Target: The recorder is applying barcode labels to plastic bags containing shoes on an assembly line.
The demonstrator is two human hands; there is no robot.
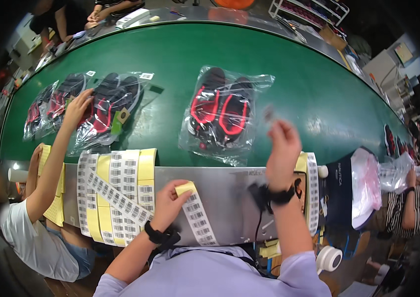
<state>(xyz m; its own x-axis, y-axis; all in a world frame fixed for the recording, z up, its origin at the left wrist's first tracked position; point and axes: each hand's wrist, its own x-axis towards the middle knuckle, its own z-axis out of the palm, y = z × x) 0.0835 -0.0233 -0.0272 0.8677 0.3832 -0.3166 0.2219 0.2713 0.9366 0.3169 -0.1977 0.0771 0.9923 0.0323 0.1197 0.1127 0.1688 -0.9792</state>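
My left hand [169,204] pinches the top end of a strip of white barcode labels [200,220]. The strip's yellow backing is folded over at my fingers, and its lower part hangs toward me over the metal ledge. My right hand [284,148] is raised over the near edge of the green table, fingertips pinched on a small, blurred sticker label [269,114]. Left of that hand, a pair of black and red shoes [220,109] lies in a clear plastic bag on the table.
Several label strips [123,171] drape over the metal ledge [229,198] at left. A co-worker's hand [78,105] touches bagged shoes [113,99] on the green table [160,54]. More labels [312,193] hang at right, near a dark bag [338,183]. A striped-shirted person sits far right.
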